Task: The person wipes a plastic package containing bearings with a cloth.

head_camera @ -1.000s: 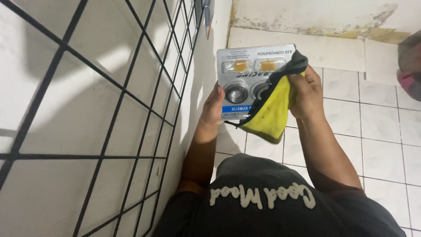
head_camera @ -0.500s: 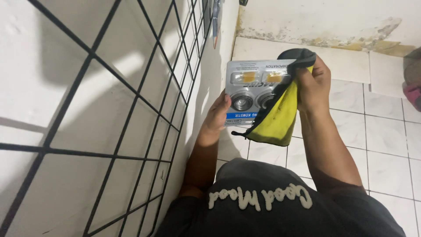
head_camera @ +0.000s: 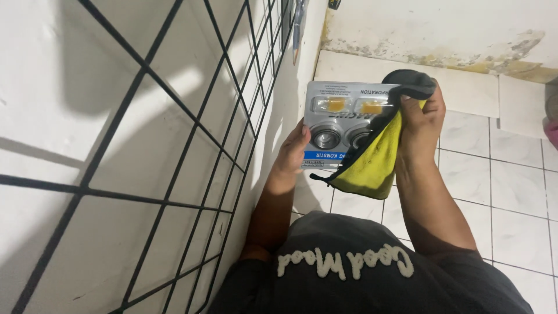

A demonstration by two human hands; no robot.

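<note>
Black wire grid [head_camera: 174,128] mounted flat against white wall [head_camera: 70,70], at left, running away toward top of view. Slim items hanging from grid at far end [head_camera: 299,26], too small to identify. White tiled floor [head_camera: 517,192] at right, grey grout lines. Pale tile skirting [head_camera: 465,87] along floor edge. Stained, flaking plaster [head_camera: 465,35] above skirting. Dark shirt [head_camera: 360,273] with white looped lettering at bottom. Pink object [head_camera: 552,131] cut off at right edge.
</note>
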